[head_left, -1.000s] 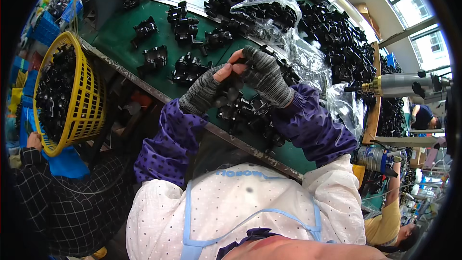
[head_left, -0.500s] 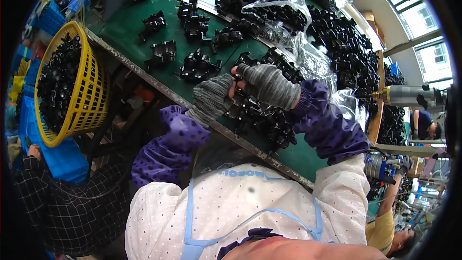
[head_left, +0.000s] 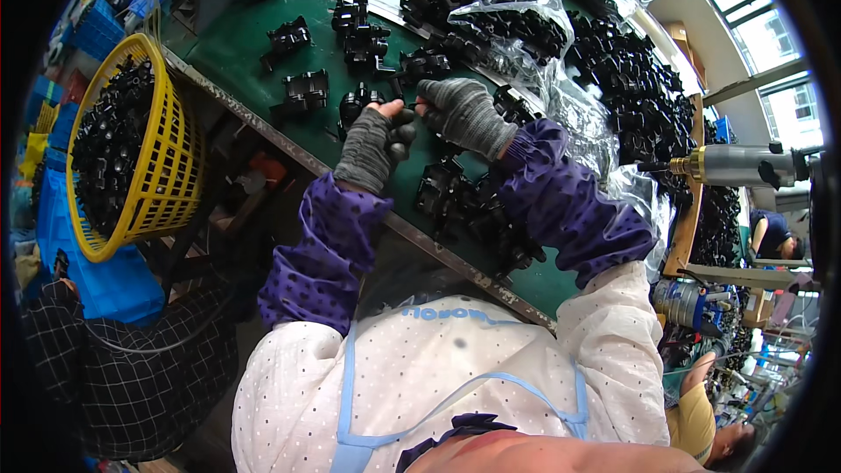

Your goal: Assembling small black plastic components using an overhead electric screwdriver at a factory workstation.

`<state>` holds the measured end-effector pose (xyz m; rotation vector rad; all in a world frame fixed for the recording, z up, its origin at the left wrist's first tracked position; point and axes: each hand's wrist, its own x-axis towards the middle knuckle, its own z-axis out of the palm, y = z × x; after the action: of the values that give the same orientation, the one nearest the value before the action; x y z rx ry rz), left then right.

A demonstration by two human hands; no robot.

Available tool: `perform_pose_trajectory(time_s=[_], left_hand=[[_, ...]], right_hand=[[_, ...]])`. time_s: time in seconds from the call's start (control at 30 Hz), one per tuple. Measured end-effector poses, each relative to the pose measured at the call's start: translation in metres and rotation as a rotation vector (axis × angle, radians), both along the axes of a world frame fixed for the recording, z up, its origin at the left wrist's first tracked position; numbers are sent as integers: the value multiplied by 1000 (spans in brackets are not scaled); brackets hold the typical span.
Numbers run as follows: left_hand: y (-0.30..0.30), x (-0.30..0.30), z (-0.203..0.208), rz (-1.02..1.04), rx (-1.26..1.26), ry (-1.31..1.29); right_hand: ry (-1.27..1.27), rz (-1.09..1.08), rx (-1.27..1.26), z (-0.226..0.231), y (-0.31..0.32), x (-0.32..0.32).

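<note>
Over the green table (head_left: 263, 52), close to its metal front edge, the left hand (head_left: 368, 147) and right hand (head_left: 462, 114) meet, gloved fingers curled shut around a small black part (head_left: 404, 127). It is mostly hidden, apparently rounded. Bare green lies left; a yellow basket (head_left: 166, 201) hangs beyond the edge.

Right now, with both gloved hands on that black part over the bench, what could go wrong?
The black part is pinched only at the fingertips of the left hand and right hand; it could slip. Loose parts sit near the bench edge and a sleeve might knock them off.
</note>
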<state>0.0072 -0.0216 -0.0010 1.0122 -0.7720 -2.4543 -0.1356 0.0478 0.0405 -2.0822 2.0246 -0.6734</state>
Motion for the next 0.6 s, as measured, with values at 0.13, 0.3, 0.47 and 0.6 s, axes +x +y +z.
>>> perform_pose_trajectory(time_s=[0.13,0.3,0.47,0.6], left_hand=[[10,21,3,99,-168,-196],[17,40,16,-97,-419,-301],[19,36,20,-154,-514,-305],[17,37,12,-176,-466,-284]], right_hand=[[13,19,-41,0,-5,3],[-9,69,-160,0,-1,8],[234,86,-339,2,13,14],[402,64,-125,12,19,21]])
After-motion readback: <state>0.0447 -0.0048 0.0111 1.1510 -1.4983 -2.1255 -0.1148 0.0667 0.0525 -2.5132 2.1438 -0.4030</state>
